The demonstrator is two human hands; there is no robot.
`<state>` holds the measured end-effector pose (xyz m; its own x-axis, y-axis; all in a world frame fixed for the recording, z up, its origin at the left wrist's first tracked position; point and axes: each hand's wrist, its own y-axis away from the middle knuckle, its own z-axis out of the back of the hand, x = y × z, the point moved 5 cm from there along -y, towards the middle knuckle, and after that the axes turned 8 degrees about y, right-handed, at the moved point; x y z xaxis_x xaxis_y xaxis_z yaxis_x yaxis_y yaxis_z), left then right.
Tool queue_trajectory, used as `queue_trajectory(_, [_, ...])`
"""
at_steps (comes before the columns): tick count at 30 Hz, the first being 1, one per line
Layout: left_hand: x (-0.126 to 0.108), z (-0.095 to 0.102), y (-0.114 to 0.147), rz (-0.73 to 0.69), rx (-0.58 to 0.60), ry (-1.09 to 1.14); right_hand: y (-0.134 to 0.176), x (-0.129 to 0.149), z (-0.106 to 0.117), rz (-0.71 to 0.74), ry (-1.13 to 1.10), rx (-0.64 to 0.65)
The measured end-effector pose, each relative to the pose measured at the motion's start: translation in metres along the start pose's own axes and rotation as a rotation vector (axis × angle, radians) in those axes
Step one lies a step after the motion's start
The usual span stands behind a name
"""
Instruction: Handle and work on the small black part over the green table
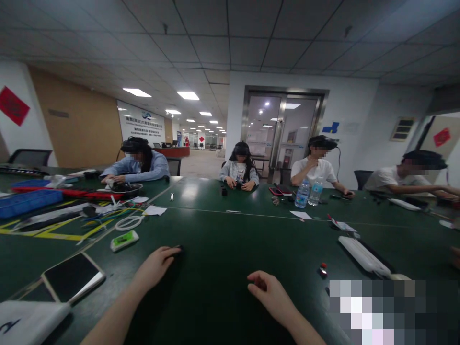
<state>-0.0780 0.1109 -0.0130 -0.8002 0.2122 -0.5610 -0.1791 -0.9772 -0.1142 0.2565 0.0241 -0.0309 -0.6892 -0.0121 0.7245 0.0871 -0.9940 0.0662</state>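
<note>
My left hand (155, 267) reaches forward over the dark green table, left of the middle. Its fingertips are closed on a small black object (181, 248) at the tabletop; its kind is too small and dark to make out. My right hand (270, 293) hovers low above the table on the other side. Thumb and curved fingers stand apart there, with nothing between them. Beyond the left hand lies a white and green box-like item (124, 240). A small red and silver item (323, 270) is off to the right of my right hand.
A tablet-like device (74, 277) and a white object (32, 318) lie at left. Cables (129, 223) and a blue tray (30, 203) sit behind. Two water bottles (302, 194) stand farther back. A long white device (364, 256) lies right. Several people sit across the table.
</note>
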Motion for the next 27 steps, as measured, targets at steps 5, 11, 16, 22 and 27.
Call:
queue_trajectory(5, [0.073,0.041,0.002,0.468,-0.404,-0.120,-0.005,-0.011,0.006,-0.006,-0.051,-0.069])
queue_trajectory(11, [0.075,0.037,0.003,0.495,-0.406,-0.174,-0.007,-0.026,0.024,-0.078,-0.026,-0.172])
queue_trajectory(16, [0.087,0.039,0.003,0.472,-0.460,-0.166,-0.007,-0.026,0.023,-0.084,0.006,-0.138])
queue_trajectory(22, [0.087,0.040,0.004,0.485,-0.501,-0.255,-0.005,-0.023,0.021,-0.075,-0.015,-0.123])
queue_trajectory(27, [0.082,0.040,0.005,0.495,-0.486,-0.235,-0.008,-0.026,0.019,-0.049,0.000,-0.126])
